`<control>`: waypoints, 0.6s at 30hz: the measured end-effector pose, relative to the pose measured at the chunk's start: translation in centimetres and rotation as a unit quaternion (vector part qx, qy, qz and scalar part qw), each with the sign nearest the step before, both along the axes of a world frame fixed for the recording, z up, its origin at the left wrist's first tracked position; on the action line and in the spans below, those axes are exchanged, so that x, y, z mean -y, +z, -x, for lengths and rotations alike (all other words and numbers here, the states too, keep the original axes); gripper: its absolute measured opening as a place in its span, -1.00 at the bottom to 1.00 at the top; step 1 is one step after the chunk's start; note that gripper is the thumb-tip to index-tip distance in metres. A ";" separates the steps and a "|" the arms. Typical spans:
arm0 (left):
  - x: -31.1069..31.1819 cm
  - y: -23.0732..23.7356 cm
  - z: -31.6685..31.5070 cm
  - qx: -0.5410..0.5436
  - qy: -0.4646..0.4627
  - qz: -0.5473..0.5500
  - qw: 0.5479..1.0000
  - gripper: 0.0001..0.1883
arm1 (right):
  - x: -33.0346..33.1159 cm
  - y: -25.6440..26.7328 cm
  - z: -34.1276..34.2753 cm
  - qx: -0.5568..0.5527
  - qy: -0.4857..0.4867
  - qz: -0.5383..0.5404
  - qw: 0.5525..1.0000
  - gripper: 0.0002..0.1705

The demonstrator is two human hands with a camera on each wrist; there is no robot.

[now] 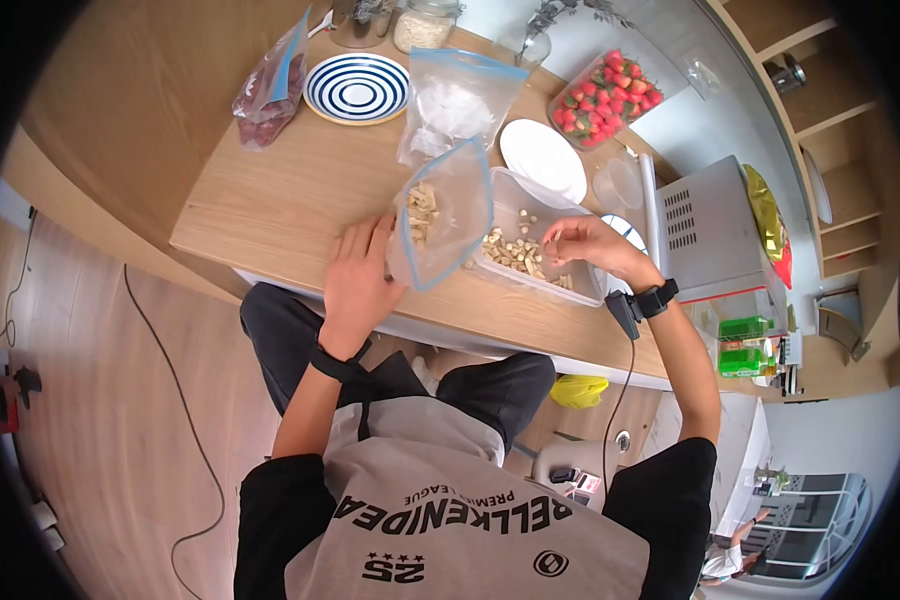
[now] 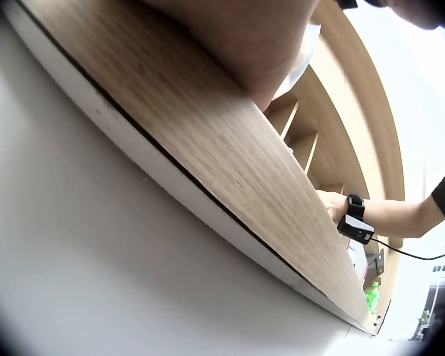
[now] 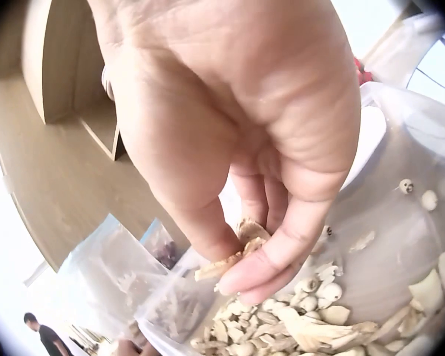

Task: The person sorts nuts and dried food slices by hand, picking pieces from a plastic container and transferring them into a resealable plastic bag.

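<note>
At the counter's front edge my left hand (image 1: 358, 278) grips the side of a clear zip bag (image 1: 450, 225) with a blue edge. Tan dried slices (image 1: 422, 212) lie inside this bag, which stands with its mouth open beside a clear plastic box (image 1: 590, 292). My right hand (image 1: 588, 246) is over the box, and in the right wrist view its thumb and fingers pinch a few pale dried slices (image 3: 245, 239). Below it, round whitish seeds (image 3: 308, 302) and more dried slices cover part of the box floor. In the left wrist view the left hand (image 2: 241, 37) appears only as a close blur.
Behind stand a blue-ringed plate (image 1: 358, 90), a zip bag of white contents (image 1: 455, 105), a white plate (image 1: 542, 160) and a box of strawberries (image 1: 607, 100). A bag of dark red pieces (image 1: 265, 115) lies left. A grey appliance (image 1: 705, 225) stands right.
</note>
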State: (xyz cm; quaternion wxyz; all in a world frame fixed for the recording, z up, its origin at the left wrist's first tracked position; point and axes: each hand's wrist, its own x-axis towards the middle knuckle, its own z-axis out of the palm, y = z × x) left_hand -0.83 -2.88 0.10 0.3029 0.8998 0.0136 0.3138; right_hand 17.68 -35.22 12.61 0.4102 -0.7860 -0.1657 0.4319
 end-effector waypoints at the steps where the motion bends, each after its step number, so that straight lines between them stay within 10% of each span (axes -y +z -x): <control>1: 0.0 -0.1 0.0 0.000 -0.002 0.000 1.000 -0.31 | 0.1 0.4 0.1 -0.016 -0.031 -0.018 0.999 -0.74; 18: 0.1 -0.1 0.1 -0.007 0.000 -0.013 1.000 -0.31 | 1.9 0.2 0.6 -0.193 -0.241 -0.174 0.935 -0.72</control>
